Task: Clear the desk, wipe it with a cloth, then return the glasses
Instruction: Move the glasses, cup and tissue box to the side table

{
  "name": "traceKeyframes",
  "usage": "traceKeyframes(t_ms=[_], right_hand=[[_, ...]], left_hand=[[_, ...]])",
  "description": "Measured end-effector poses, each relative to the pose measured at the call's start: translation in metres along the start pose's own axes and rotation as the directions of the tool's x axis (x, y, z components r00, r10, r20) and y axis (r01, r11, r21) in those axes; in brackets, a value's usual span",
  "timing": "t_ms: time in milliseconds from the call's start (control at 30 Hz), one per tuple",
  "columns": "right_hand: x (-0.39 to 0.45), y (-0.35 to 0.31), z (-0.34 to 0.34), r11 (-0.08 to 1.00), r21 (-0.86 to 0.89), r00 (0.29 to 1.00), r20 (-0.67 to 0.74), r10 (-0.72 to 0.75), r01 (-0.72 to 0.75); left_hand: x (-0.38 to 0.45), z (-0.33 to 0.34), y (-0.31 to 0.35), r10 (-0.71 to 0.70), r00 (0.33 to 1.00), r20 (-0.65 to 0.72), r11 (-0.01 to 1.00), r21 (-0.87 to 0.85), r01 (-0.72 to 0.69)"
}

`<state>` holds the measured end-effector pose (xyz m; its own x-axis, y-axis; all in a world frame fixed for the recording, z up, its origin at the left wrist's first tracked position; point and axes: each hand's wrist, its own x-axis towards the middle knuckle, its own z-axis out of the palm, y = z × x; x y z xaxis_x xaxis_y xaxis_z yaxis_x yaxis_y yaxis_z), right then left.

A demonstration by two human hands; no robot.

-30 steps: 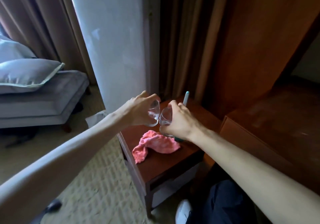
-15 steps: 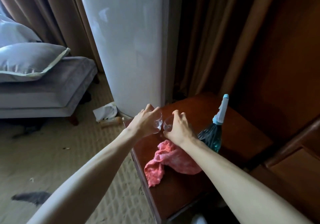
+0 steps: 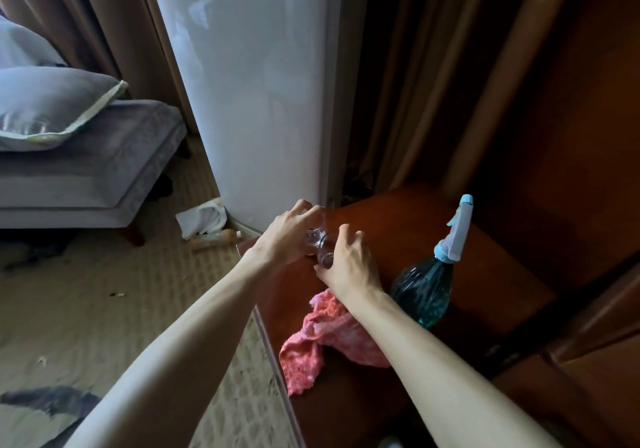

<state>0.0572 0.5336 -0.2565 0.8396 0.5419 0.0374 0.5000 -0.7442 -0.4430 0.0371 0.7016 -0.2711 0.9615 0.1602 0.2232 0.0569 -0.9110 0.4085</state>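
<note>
Two clear glasses sit side by side at the far left corner of the dark wooden desk (image 3: 408,236). My left hand (image 3: 289,233) wraps the left glass (image 3: 313,236) from above. My right hand (image 3: 349,262) curls over the right glass (image 3: 325,255), which is mostly hidden by my fingers. Both glasses are low at the desk surface; whether they rest on it I cannot tell. A crumpled pink cloth (image 3: 322,336) lies on the desk under my right forearm. A teal spray bottle (image 3: 427,285) with a pale blue nozzle stands to the right of my right hand.
A white pillar (image 3: 252,94) rises just behind the desk corner, with brown curtains (image 3: 398,84) to its right. A grey sofa (image 3: 86,170) with a cushion stands at left. White paper and a small bottle (image 3: 214,239) lie on the carpet near the pillar's foot.
Both hands have carried the glasses down and forward from the air to the desk's far left corner. The view has moved closer to the desk.
</note>
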Motion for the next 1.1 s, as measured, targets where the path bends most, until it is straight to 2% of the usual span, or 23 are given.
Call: traceKeyframes(t_ms=[300, 400, 500, 567, 733, 867, 967, 1100], right_hand=[[-0.001, -0.002, -0.003, 0.999, -0.049, 0.999, 0.032, 0.021, -0.02], [-0.004, -0.007, -0.011, 0.997, -0.068, 0.997, 0.07, 0.036, -0.032], [-0.01, -0.011, -0.032, 0.994, -0.112, 0.997, 0.074, 0.003, 0.005], [-0.02, -0.013, -0.049, 0.986, -0.153, 0.997, 0.037, -0.068, 0.073], [-0.06, -0.021, -0.115, 0.965, -0.176, 0.976, -0.064, -0.208, 0.194], [-0.102, -0.02, -0.18, 0.95, -0.189, 0.948, -0.154, -0.279, 0.249], [-0.142, -0.009, -0.242, 0.948, -0.2, 0.934, -0.21, -0.289, 0.248], [-0.207, 0.039, -0.331, 0.957, -0.241, 0.927, -0.296, -0.23, 0.161]], left_hand=[[-0.001, -0.008, 0.007, 0.032, 0.996, 0.08, 0.999, 0.028, -0.035], [0.003, -0.021, 0.021, -0.03, 0.981, 0.193, 0.991, 0.135, 0.004], [0.01, -0.039, 0.04, -0.127, 0.939, 0.32, 0.94, 0.341, 0.011], [0.011, -0.051, 0.055, -0.145, 0.947, 0.285, 0.917, 0.397, 0.021], [-0.003, -0.092, 0.103, -0.092, 0.979, 0.18, 0.931, 0.364, 0.021], [-0.024, -0.133, 0.177, -0.025, 0.987, 0.16, 0.939, 0.343, -0.031], [-0.036, -0.155, 0.243, 0.032, 0.991, 0.129, 0.943, 0.324, -0.072], [-0.049, -0.162, 0.35, 0.193, 0.98, 0.039, 0.938, 0.287, -0.196]])
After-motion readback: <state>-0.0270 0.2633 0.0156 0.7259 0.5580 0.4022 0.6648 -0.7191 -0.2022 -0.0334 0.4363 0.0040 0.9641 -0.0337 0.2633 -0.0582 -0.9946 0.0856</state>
